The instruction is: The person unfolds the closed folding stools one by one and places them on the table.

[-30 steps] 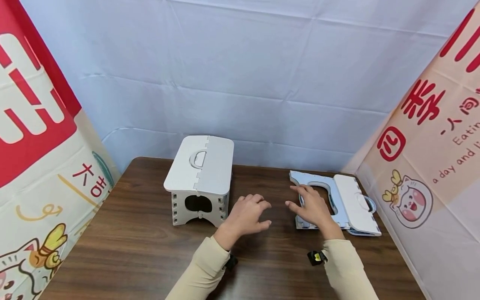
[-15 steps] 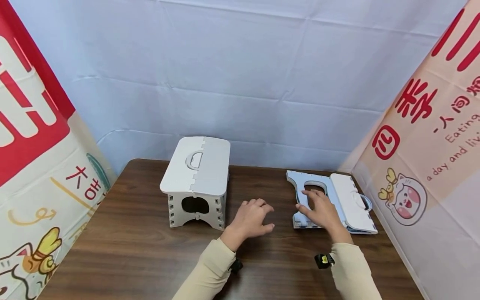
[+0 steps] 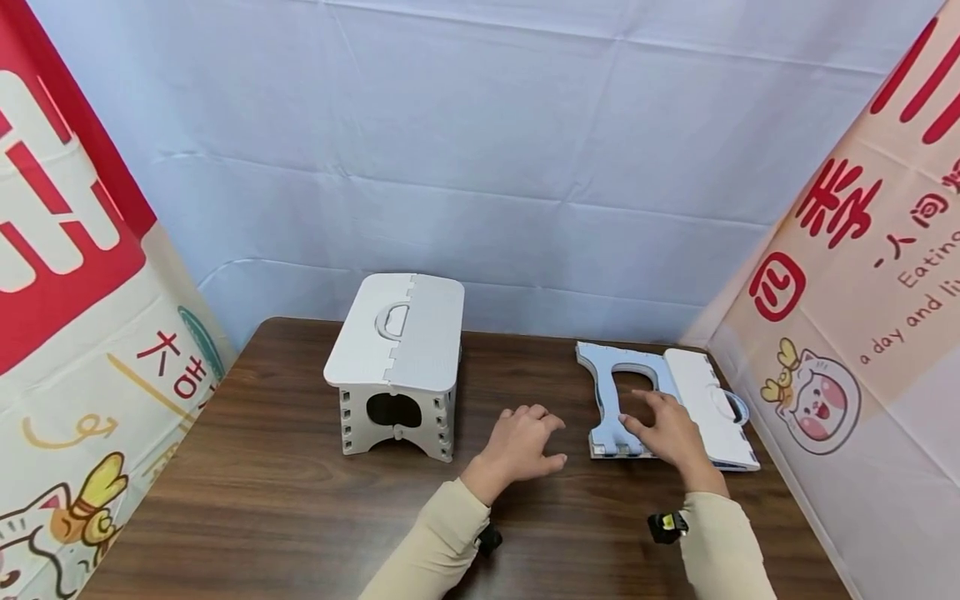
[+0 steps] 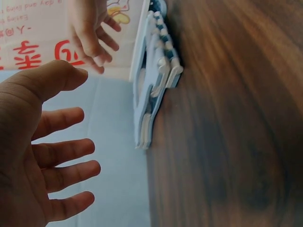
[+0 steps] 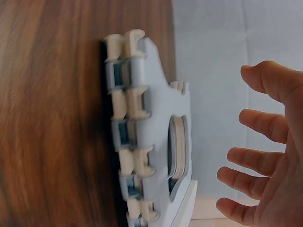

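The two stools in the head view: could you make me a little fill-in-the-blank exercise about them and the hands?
1. In that view, the upright stool stands to the ____ of the flattened stool.
2. The flattened stool is white and light ____.
3. The left hand and right hand hold ____.
4. The flattened stool is nearer the ____ hand.

Missing words: left; blue; nothing; right.

Smooth white plastic with a matt finish makes up the upright stool (image 3: 408,358), while the folded stool (image 3: 693,383) pairs pale blue and white plastic, its moulded hinges (image 5: 135,101) equally smooth. The table (image 3: 300,500) shows dark, streaked wood grain under a faint sheen. Thin, matt cloth forms the creased backdrop (image 3: 480,167); the printed banner (image 3: 817,317) also looks like fabric. The sleeves (image 3: 431,533) are soft, matt cloth, wrinkled in folds.
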